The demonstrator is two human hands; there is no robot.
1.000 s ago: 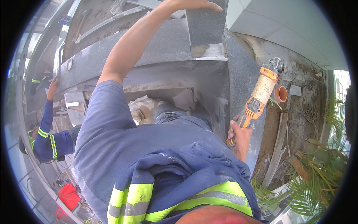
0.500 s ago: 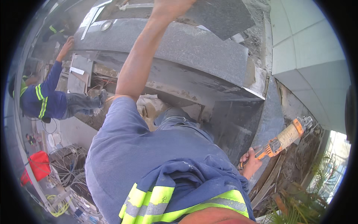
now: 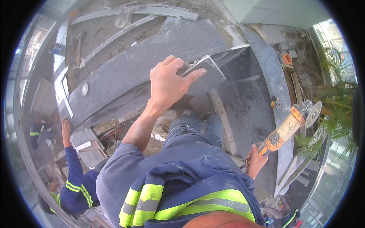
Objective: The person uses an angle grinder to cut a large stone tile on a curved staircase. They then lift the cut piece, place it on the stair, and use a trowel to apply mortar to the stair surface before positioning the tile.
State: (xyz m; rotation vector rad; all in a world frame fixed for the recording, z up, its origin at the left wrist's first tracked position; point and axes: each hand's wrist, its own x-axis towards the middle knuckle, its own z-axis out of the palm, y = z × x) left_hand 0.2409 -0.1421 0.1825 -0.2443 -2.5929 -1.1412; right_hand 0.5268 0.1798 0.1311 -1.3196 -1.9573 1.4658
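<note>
My left hand (image 3: 169,81) is closed on the edge of a dark grey stone slab piece (image 3: 207,79), thumb on one side and fingers on the other. The piece has a pale, rough edge and hangs tilted by the front of a long grey stone slab (image 3: 152,55). At the right, my right hand (image 3: 256,161) grips the rear handle of an orange, dusty angle grinder (image 3: 283,133). Its cutting disc (image 3: 313,114) points away to the far right, apart from the stone. I cannot tell whether the disc spins.
At the left a co-worker's hand (image 3: 66,127) touches the long slab's end. A white metal square (image 3: 61,83) and a round metal disc (image 3: 84,89) lie on it. A hammer (image 3: 80,47) is beyond. Right of me run a stone ledge (image 3: 262,57) and palm leaves (image 3: 338,125).
My left hand has come nearer, bringing the slab piece off the long slab's far side to its front. The view has turned. My right hand still holds the angle grinder.
</note>
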